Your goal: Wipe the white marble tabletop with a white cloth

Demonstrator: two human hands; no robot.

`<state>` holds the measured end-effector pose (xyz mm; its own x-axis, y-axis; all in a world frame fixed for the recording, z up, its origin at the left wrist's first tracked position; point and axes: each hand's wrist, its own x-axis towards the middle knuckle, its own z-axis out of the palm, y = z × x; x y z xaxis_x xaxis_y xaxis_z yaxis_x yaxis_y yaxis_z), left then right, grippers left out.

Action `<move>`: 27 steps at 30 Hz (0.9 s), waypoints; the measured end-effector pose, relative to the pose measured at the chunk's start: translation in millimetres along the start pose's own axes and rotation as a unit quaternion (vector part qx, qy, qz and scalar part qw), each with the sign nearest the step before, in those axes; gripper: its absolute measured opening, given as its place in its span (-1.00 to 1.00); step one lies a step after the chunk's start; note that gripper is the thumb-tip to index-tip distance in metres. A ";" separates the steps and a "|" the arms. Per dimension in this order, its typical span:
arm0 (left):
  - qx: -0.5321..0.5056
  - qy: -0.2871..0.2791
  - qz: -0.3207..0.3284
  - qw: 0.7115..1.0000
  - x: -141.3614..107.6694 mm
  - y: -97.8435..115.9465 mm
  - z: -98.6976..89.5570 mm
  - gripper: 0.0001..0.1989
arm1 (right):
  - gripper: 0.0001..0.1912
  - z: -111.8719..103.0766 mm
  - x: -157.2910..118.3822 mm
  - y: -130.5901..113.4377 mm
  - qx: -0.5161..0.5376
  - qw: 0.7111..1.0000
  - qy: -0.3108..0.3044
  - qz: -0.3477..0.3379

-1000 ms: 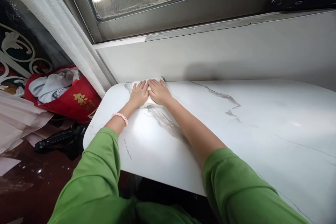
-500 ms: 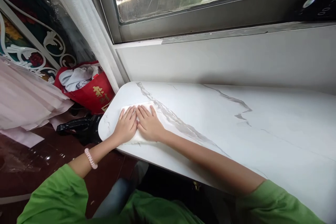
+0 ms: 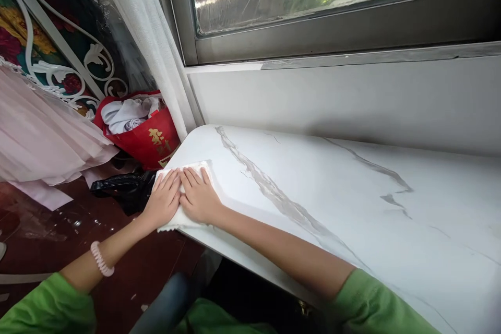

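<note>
Both hands lie flat on a folded white cloth (image 3: 180, 219) at the left end of a white marble-patterned tabletop (image 3: 336, 203). My left hand (image 3: 163, 201) presses on the cloth's left part with its fingers stretched out, near the table's rounded edge. Beside it, thumbs close together, my right hand (image 3: 199, 199) rests palm down with fingers spread. Under the palms much of the cloth is hidden. Its left side reaches the table's edge and seems to hang slightly over it.
A red bag (image 3: 151, 138) with pale cloth inside stands on the floor behind the table's left end, beside a black plastic bag (image 3: 125, 188). A white curtain (image 3: 152, 36) hangs by the window frame (image 3: 332, 31). Pink fabric (image 3: 50, 130) hangs at far left.
Both hands have slid the cloth left and slightly toward me, from inside the tabletop to its left edge. The view has shifted a little.
</note>
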<state>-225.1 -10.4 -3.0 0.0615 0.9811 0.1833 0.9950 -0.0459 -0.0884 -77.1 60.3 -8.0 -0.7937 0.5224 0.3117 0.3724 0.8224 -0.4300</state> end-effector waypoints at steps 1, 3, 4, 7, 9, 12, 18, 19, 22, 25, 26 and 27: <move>-0.002 -0.005 0.003 1.000 12.0 -2.8 2.2 -0.47 | -0.37 -1.1 6.4 7.9 -0.001 1.000 0.004 0.008; -0.005 -0.016 0.013 1.000 41.7 -9.1 7.5 -0.47 | -0.37 -4.1 22.3 26.7 -0.012 0.999 0.011 0.030; -0.006 -0.022 0.019 1.000 58.8 -12.1 10.6 -0.47 | -0.38 -5.8 31.5 37.5 -0.019 0.999 0.013 0.041; -0.011 -0.031 0.027 0.999 113.8 -18.0 21.7 -0.48 | -0.39 -10.7 59.8 73.8 -0.043 0.996 0.021 0.077; -0.020 -0.033 0.027 0.999 149.6 -18.4 29.3 -0.49 | -0.40 -13.7 76.1 98.8 -0.056 0.993 0.034 0.102; -0.038 -0.039 0.049 0.997 197.1 -16.9 39.2 -0.50 | -0.40 -18.4 95.0 132.2 -0.066 0.986 0.051 0.141; -0.057 -0.049 0.080 0.994 257.7 -19.1 52.2 -0.50 | -0.39 -23.4 118.7 172.7 -0.090 0.976 0.076 0.182; -0.058 -0.050 0.084 0.994 262.0 -20.0 53.2 -0.50 | -0.39 -23.1 120.9 175.7 -0.094 0.975 0.079 0.186; -0.057 -0.056 0.091 0.993 265.2 -21.2 53.7 -0.50 | -0.38 -21.7 123.2 178.7 -0.097 0.974 0.082 0.188; -0.053 -0.057 0.092 0.993 258.2 -19.6 51.8 -0.50 | -0.39 -21.9 119.2 173.6 -0.100 0.974 0.072 0.189; -0.051 -0.058 0.094 0.993 254.3 -18.6 51.1 -0.50 | -0.39 -22.3 116.4 170.1 -0.102 0.974 0.067 0.192; -0.048 -0.059 0.096 0.992 249.7 -17.5 50.3 -0.50 | -0.39 -22.9 112.9 165.7 -0.104 0.973 0.062 0.196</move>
<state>-231.1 244.9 -5.0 0.2462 0.9676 0.0561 0.9692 -0.2458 -0.0148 -94.0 260.6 -24.6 -0.5118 0.8180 0.2626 0.7348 0.5751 -0.3596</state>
